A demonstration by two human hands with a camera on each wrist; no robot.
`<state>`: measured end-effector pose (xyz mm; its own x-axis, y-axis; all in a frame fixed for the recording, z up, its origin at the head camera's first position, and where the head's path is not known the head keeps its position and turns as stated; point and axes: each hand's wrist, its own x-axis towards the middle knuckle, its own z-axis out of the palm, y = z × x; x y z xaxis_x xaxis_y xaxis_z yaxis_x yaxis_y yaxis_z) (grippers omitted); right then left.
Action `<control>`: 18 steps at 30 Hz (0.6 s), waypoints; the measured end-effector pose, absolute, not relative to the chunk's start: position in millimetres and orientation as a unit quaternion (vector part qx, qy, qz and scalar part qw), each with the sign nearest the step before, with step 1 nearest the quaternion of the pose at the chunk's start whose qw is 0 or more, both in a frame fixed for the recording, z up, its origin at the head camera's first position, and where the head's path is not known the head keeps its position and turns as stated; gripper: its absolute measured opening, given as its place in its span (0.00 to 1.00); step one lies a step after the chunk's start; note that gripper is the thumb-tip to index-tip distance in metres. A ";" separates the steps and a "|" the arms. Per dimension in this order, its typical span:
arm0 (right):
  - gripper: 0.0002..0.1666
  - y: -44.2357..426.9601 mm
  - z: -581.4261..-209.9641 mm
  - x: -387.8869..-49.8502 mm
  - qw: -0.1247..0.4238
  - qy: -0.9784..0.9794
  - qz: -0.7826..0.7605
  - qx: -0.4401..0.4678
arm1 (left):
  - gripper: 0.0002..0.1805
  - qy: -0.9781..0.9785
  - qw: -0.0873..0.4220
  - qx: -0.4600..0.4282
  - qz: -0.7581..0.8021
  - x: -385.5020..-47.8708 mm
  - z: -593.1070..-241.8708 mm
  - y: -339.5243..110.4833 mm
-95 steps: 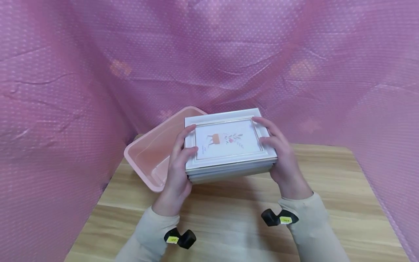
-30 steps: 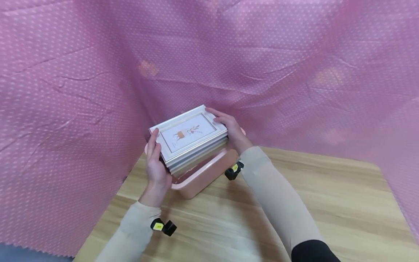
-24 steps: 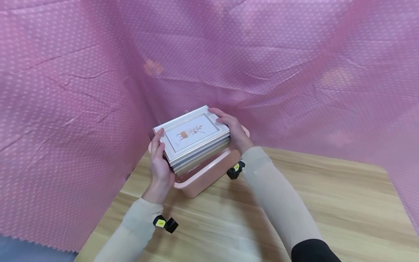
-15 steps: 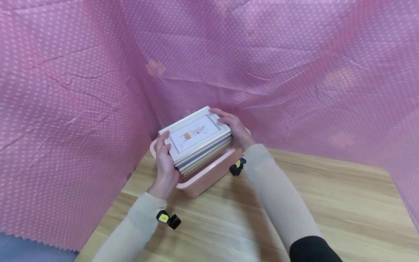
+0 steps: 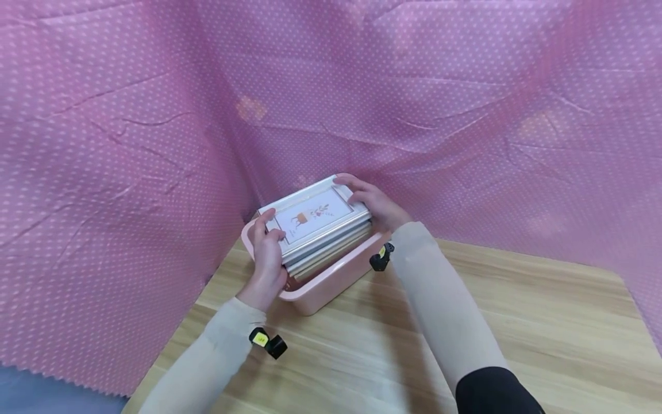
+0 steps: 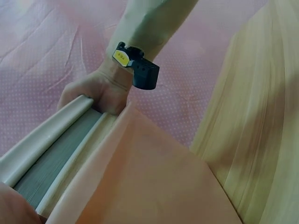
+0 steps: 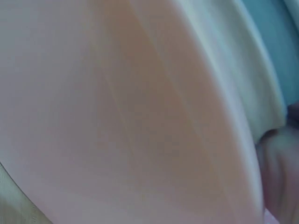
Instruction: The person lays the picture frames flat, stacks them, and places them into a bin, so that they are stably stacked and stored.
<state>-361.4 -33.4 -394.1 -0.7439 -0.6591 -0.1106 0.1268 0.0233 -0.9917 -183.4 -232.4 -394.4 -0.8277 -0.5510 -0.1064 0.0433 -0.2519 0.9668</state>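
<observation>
A stack of several white picture frames [image 5: 319, 211] is held level between both hands in the head view. The top one shows a print of an orange pot with flowers. My left hand [image 5: 269, 253] grips the stack's near left end, two fingertips over the top frame. At the opposite end my right hand [image 5: 376, 205] grips it the same way. Beneath is a pink plastic bin [image 5: 333, 286]; the stack sits at its mouth, its lower part inside the rim. In the left wrist view the frames' edges [image 6: 58, 149] lie just past the bin's wall [image 6: 154, 179].
The bin stands on a wood-grain table [image 5: 357, 351] near the back left corner. Pink dotted cloth [image 5: 362, 103] hangs behind and at the left. Each sleeve bears a small black wrist camera, such as the left one [image 5: 268, 342].
Both hands have carried the frame stack from in front of the bin to over it, then lowered it toward the opening. The head view has shifted too.
</observation>
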 end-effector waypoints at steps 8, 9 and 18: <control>0.43 -34.0 -395.0 -365.1 0.310 0.675 -0.633 -0.216 | 0.41 -0.625 0.191 0.236 -0.719 -188.6 -397.1 -233.3; 0.43 -34.2 -394.6 -365.5 0.310 0.677 -0.630 -0.220 | 0.42 -0.628 0.189 0.239 -0.716 -189.5 -397.6 -233.4; 0.46 -36.4 -396.1 -370.6 0.321 0.693 -0.600 -0.237 | 0.47 -0.670 0.161 0.283 -0.667 -194.2 -398.1 -234.5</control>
<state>-370.6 -36.4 -396.1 -0.6816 -0.7137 -0.1615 0.0579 0.1674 -0.9842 -194.2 -234.5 -398.1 -0.7886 -0.5932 -0.1619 -0.1641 -0.0507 0.9851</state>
